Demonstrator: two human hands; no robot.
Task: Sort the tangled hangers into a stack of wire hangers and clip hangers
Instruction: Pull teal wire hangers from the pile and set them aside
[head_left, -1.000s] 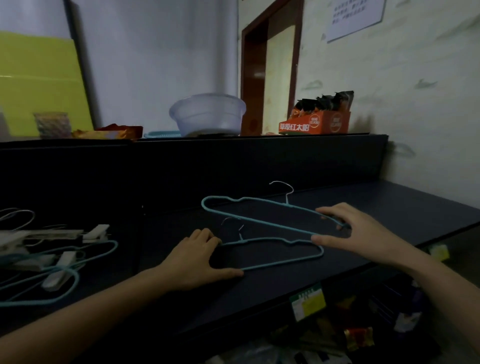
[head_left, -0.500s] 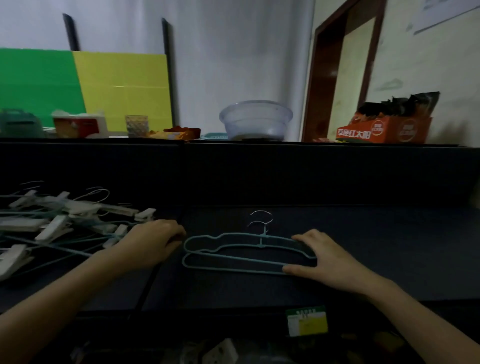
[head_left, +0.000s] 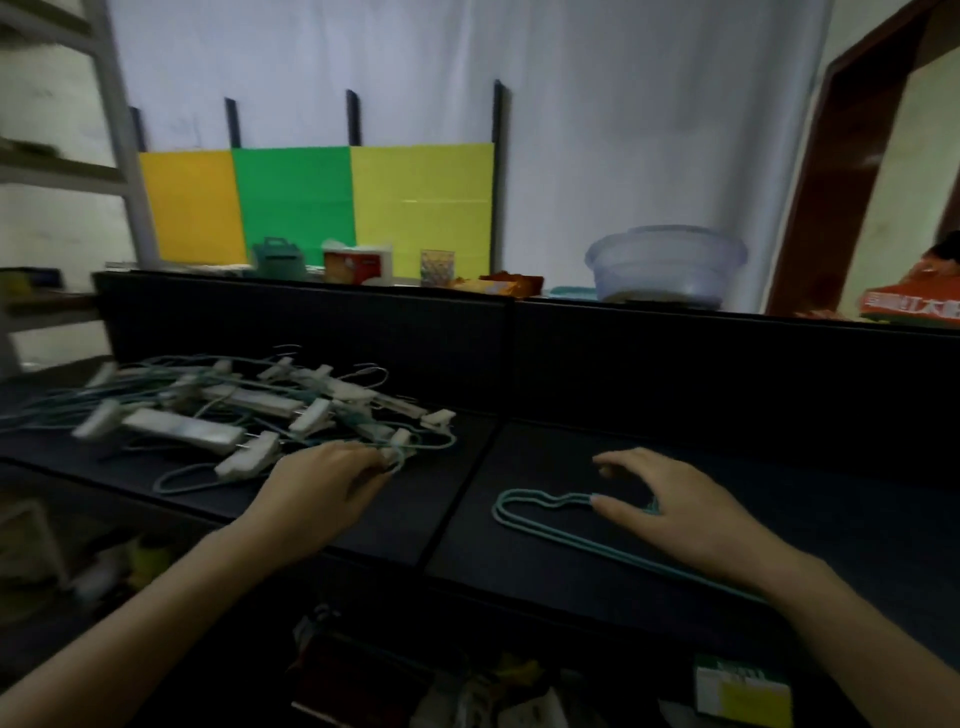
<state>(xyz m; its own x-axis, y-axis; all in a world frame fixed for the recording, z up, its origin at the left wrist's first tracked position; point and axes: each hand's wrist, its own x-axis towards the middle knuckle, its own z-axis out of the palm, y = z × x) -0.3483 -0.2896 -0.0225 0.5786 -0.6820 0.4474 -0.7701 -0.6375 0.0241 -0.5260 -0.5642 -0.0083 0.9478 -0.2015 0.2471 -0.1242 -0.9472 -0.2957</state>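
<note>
Hanger sorting on a dark counter (head_left: 405, 514): tangled pile (head_left: 182, 428) at left, wire stack (head_left: 566, 540) at right.
Left hand (head_left: 322, 488) apparently pinches a teal loop (head_left: 397, 457) at the pile's near edge; right hand (head_left: 675, 506), fingers spread, rests over the stack.

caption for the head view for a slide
Left hand pinches a teal hanger from the tangled pile; right hand spreads over the stacked wire hangers.

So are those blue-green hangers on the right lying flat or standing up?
Lying flat: the teal wire hangers rest stacked on the dark counter, under the right hand.
</note>
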